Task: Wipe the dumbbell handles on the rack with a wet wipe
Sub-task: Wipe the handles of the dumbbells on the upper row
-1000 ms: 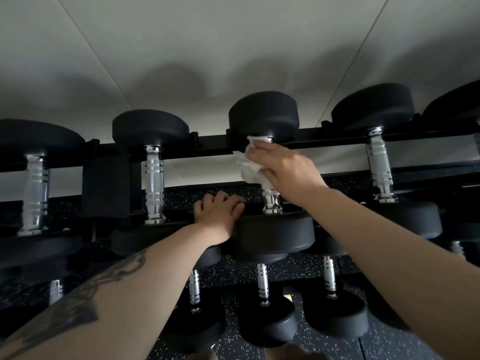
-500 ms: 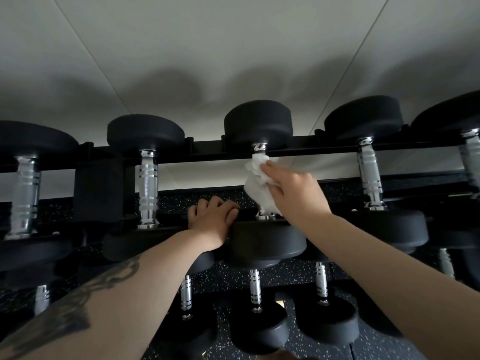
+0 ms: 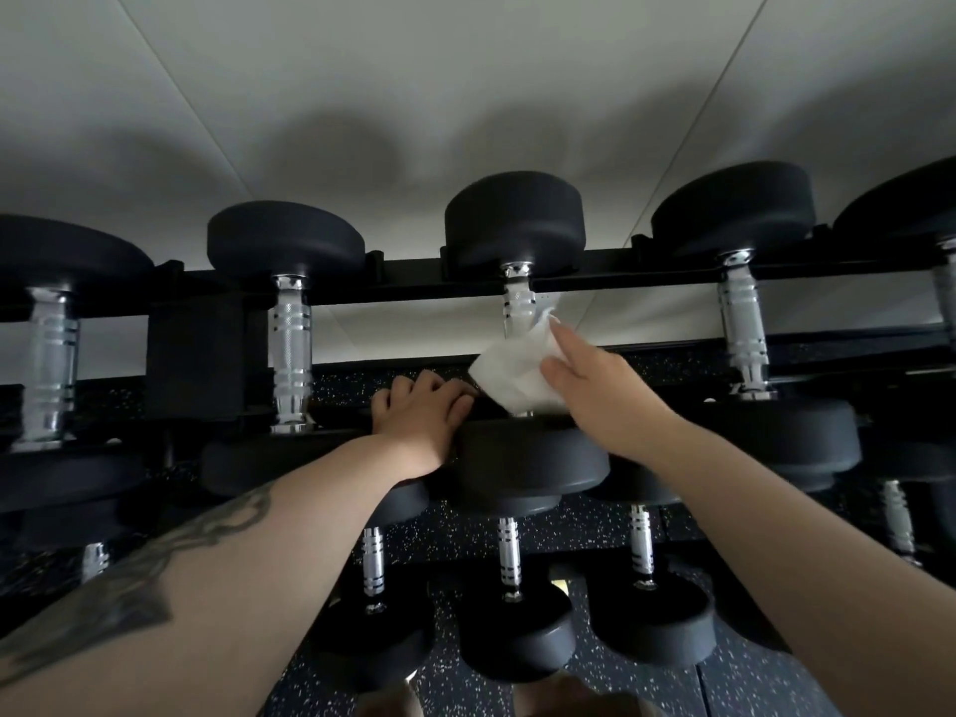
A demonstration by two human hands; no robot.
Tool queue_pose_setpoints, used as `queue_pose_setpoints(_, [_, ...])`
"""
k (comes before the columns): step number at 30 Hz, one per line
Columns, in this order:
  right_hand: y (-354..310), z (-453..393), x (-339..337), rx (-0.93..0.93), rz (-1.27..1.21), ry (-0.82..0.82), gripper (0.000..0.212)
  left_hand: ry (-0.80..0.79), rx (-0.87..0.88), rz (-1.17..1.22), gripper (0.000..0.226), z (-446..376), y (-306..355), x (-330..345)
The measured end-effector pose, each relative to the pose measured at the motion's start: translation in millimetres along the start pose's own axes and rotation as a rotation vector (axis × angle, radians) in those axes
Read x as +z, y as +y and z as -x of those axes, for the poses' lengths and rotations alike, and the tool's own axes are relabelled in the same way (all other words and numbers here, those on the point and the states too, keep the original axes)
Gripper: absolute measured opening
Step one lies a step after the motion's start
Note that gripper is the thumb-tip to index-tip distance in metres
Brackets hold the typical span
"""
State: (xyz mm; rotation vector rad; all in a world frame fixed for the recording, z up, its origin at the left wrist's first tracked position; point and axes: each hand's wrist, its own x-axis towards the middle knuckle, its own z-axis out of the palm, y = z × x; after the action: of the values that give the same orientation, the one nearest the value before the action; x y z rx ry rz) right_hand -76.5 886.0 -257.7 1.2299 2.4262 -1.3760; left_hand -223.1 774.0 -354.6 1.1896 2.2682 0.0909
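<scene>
A black rack (image 3: 403, 289) carries a top row of black-headed dumbbells with chrome handles. My right hand (image 3: 605, 390) holds a white wet wipe (image 3: 517, 372) against the lower part of the centre dumbbell's chrome handle (image 3: 519, 307); the handle's upper part is bare. The wipe hides the handle's lower end. My left hand (image 3: 421, 421) rests with curled fingers on the near black head (image 3: 527, 463) of that same dumbbell, at its left edge.
More chrome handles stand on the top row at the left (image 3: 292, 349) and right (image 3: 742, 328). A lower row of smaller dumbbells (image 3: 509, 558) sits below my arms. A pale wall (image 3: 465, 95) rises behind the rack, and black speckled flooring (image 3: 646, 690) lies beneath.
My right hand slid the wipe down the centre handle, from its top end to its lower part, and its fingers loosened. My left hand stayed on the dumbbell head.
</scene>
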Motion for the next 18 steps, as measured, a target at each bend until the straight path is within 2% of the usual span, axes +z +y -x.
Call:
queue_pose_setpoints(3, [-8,-28,3,0.145,-0.297,0.057,0.040,0.009,0.011,0.029,0.033,1,0,-1])
queue_pose_setpoints(6, [-9,-62,-8,0.305,-1.023,0.041,0.026,0.005,0.016,0.035,0.033,1,-1,0])
queue_pose_setpoints(7, [-5,-66,-10,0.310,-1.152,0.013,0.025,0.009,0.017,0.035,0.033,1,-1,0])
queue_pose_setpoints(8, [2,-66,-11,0.323,-1.129,-0.030,0.025,0.012,0.017,0.032,0.034,1,-1,1])
queue_pose_setpoints(12, [26,-50,-2,0.324,-0.647,-0.276,0.030,0.013,0.017,0.004,0.034,1,0,0])
queue_pose_setpoints(14, [28,-49,-8,0.262,-0.479,-0.277,0.027,0.015,0.021,0.027,0.034,1,0,0])
queue_pose_setpoints(16, [24,-44,-10,0.217,-0.444,-0.250,0.024,0.009,0.017,0.047,0.033,0,-1,0])
queue_pose_setpoints(18, [24,-30,-7,0.162,-0.283,-0.231,0.031,0.013,0.021,0.047,0.033,0,-2,0])
